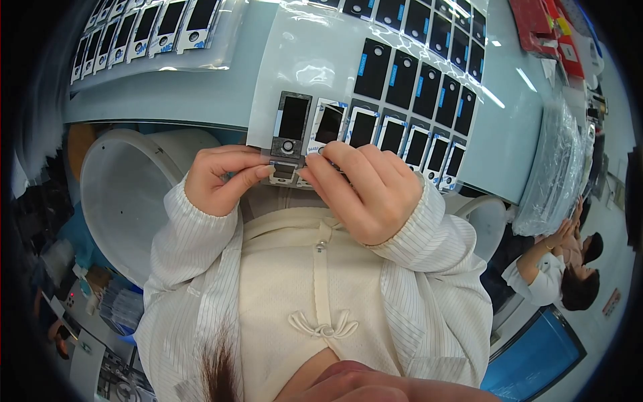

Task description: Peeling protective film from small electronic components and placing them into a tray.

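Note:
At the near edge of the table, my left hand pinches the left side of a small framed panel, thumb and fingers together. My right hand is closed too, its fingertips gathered at the right edge of the same panel. Just beyond lies a grey-framed panel with a dark window and a round hole. To its right, a white-framed panel heads a row of similar pieces, partly covered by my right hand.
Black panels with blue tabs lie in rows on the plastic sheet. More framed panels lie at the far left. White bins stand below the table edge. Clear plastic packs and a co-worker are at the right.

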